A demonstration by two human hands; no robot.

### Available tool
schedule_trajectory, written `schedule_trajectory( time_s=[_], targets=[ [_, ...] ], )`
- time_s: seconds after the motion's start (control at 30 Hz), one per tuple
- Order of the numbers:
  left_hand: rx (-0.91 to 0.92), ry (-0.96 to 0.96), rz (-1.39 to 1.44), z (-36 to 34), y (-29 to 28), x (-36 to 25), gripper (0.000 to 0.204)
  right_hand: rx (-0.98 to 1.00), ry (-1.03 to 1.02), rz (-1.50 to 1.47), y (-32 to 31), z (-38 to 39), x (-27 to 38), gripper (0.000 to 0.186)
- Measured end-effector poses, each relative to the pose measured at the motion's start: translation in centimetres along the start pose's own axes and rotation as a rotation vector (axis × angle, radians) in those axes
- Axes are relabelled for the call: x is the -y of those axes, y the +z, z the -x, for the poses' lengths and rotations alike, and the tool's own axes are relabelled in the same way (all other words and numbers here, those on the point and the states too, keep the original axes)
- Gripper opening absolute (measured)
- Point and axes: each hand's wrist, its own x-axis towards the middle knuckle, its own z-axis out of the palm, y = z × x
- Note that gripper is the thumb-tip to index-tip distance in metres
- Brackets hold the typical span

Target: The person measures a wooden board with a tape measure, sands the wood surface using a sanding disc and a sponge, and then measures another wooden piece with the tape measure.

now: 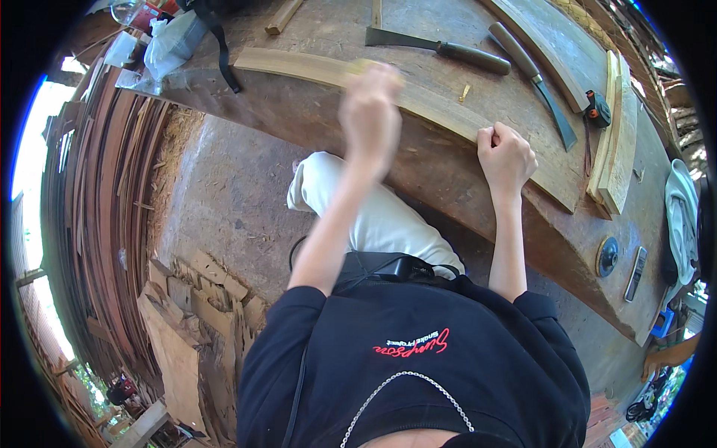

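Observation:
A long, slightly curved wooden plank (pixel 441 112) lies along the near edge of the wooden workbench (pixel 258 112). My left hand (pixel 371 112), smeared by motion, is closed over the plank left of its middle. Beneath its fingers shows a small yellowish piece (pixel 360 69), too blurred to name surely. Farther right, my right hand (pixel 508 160) is closed in a fist at the plank's near edge, gripping it; its fingertips are hidden. Beyond the plank lie a dark-handled machete (pixel 470 58) and a second long blade with a wooden handle (pixel 534 75).
Wooden strips (pixel 616 142) and a tape measure (pixel 597 110) lie at the right. A round disc (pixel 607 256) and a phone-like device (pixel 635 274) sit near the bench corner. A plastic bag (pixel 170 45) stands far left. Another person's hand (pixel 665 360) shows at lower right.

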Motion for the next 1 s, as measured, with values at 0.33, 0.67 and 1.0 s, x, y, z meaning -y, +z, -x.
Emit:
schedule_trajectory(
  time_s=[0.33, 0.67, 1.0],
  targets=[
    [-0.078, -0.020, -0.227, -3.5, -3.0, 8.7, 0.016, 0.015, -0.009, -0.056, 0.0, 0.0, -0.2, 0.022],
    [-0.053, 0.162, -0.007, 2.6, 0.5, -1.6, 0.007, -0.047, -0.043, -0.077, -0.1, 0.2, -0.5, 0.022],
    [-0.022, 0.213, -0.044, 1.8, -0.2, 0.8, 0.010, 0.107, -0.288, -0.041, -1.5, 0.5, -1.1, 0.047]
  ],
)
